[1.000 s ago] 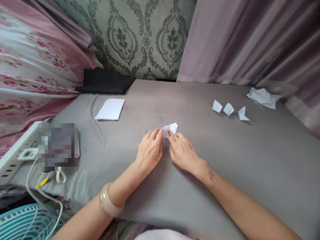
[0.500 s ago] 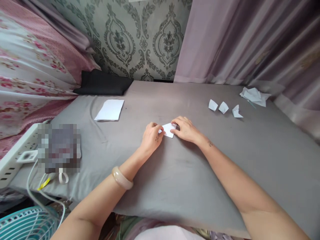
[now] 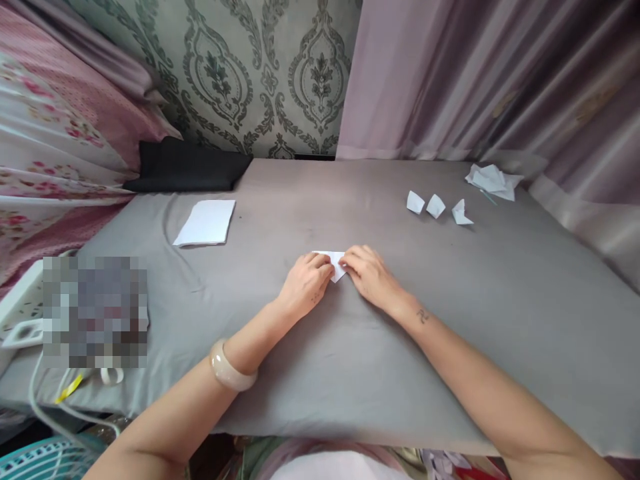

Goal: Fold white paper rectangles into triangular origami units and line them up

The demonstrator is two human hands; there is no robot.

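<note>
Folded paper (image 3: 337, 273) lies on grey sheet (image 3: 330, 380), right of paper stack (image 3: 206, 223) and nearer person, pointed end toward person. Left hand (image 3: 305, 287): fingers curled over folded paper's left part, grasping it. Right hand (image 3: 373, 277): thumb and fingers pinching its right side; exact fingertip contact hidden. Three small paper shapes (image 3: 435, 207): well right of paper stack, in row. Loose papers (image 3: 493, 180): farther right of stack. Black cloth (image 3: 193, 167): just behind stack.
</note>
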